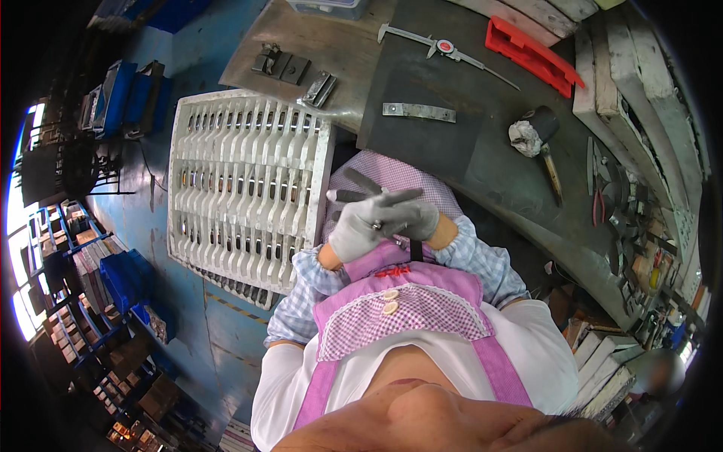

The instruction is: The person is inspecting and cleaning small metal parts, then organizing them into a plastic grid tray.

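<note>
Over my lap, my left hand (355,232) and my right hand (416,220) meet, both in grey gloves with darker fingers. Their fingers are stretched out and cross each other, the right hand's partly hidden behind the left. A small shiny spot shows between them, too small to name. Beneath the hands lies a pink checked apron (399,169). Nearest on the left is a white slotted rack (325,173) holding rows of small metal parts. Beyond the hands, a slightly curved metal strip (419,112) rests on the dark mat of the workbench (482,113).
On the bench lie a dial caliper (444,48), a red plastic case (531,56), a black-headed mallet (553,169) with a white rag (524,139), and red-handled pliers (599,207). Metal blocks (281,65) sit at the far left. White-painted boards (625,83) border the right side.
</note>
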### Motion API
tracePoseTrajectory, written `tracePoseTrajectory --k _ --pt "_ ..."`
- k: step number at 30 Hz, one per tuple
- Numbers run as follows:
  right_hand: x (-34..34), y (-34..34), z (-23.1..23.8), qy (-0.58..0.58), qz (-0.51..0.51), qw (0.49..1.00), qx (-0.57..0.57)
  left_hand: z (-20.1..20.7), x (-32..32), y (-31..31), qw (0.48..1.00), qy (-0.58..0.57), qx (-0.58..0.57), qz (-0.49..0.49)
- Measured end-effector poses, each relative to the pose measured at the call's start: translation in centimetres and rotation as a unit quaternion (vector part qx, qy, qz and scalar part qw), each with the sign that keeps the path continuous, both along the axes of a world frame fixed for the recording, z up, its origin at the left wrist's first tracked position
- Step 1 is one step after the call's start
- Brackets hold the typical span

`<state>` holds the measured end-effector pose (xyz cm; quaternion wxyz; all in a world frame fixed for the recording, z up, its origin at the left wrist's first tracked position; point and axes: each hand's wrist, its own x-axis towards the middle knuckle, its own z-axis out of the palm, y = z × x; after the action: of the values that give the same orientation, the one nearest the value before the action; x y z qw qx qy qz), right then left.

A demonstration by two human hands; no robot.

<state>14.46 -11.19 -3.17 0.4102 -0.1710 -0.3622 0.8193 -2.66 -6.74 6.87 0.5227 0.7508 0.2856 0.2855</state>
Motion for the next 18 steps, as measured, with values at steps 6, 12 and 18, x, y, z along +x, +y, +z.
tracePoseTrajectory --k 6,12,18 --pt "-1.0 3.1 4.4 -0.086 -0.103 0.991 0.021 -0.5 -2.6 -0.5 0.943 -0.027 -0.25 0.218" --pt "-1.2 4.0 5.0 -0.246 -0.243 0.933 0.1 0.1 -2.3 0.3 0.895 -0.061 -0.406 0.177" --pt "-0.7 4.7 4.1 -0.431 -0.366 0.773 0.289 0.2 1.3 0.7 0.936 0.057 -0.288 0.195"
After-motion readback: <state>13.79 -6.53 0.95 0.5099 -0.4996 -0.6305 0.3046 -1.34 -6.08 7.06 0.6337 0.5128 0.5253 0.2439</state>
